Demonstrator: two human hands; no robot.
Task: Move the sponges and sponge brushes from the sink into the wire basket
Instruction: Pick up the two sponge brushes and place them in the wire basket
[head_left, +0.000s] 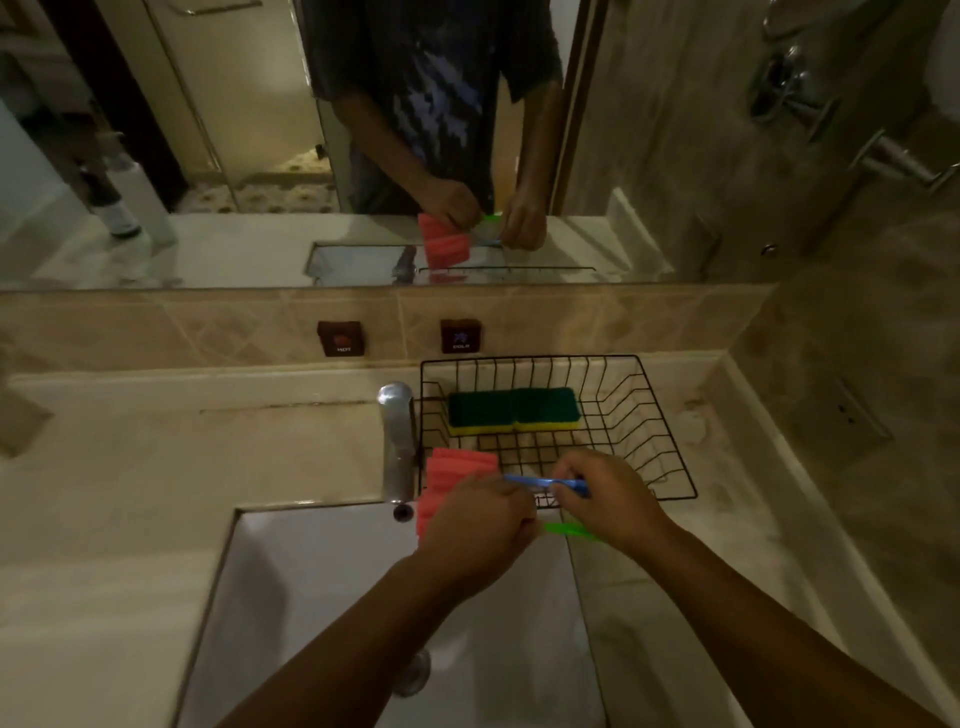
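Head view: hands (545, 506) gripping sponge brushes (460, 486).

- Location type: a bathroom, at a vanity counter.
- A white rectangular sink (322, 597) is set into a beige stone countertop (130, 493) at 6 o'clock.
- A chrome faucet (397, 441) stands at the basin's rear edge, near centre.
- Two dark tags, marked HOT (340, 338) and COLD (460, 335), sit on the tiled backsplash at 12 o'clock.
- A wide wall mirror (234, 156) spans the wall above the backsplash.
- Chrome wall fittings (810, 98) hang on beige tile at 2 o'clock.
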